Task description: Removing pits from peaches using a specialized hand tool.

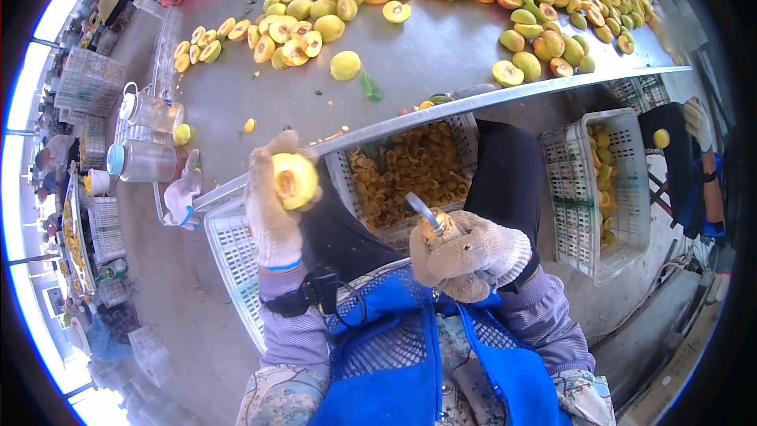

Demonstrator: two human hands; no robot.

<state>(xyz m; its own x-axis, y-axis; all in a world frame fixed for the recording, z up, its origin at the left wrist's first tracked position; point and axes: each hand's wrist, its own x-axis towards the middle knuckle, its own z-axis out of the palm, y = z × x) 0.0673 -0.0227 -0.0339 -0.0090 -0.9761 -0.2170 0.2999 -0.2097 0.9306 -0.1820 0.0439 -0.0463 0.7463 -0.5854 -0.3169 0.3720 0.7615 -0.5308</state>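
Note:
My left hand [273,207], in a knitted work glove, holds up a halved yellow stone fruit [295,181], probably a peach, its cut face and brownish centre turned towards me. In my gloved right hand [467,251] is a pitting tool with a curved metal blade [421,209]; orange fruit flesh clings near the blade's base. The two hands are apart, both above my lap on the near side of a metal table [236,106]. Below and between them, a white plastic crate [471,130] holds many orange-brown fruit scraps [408,171].
Whole and halved fruit [331,6] are heaped across the table. A raised metal rim [408,121] runs along its near edge. Two plastic jars [145,161] and a loose glove [184,194] are left. At right stand a fruit crate [627,189] and another person's gloved hand [698,121].

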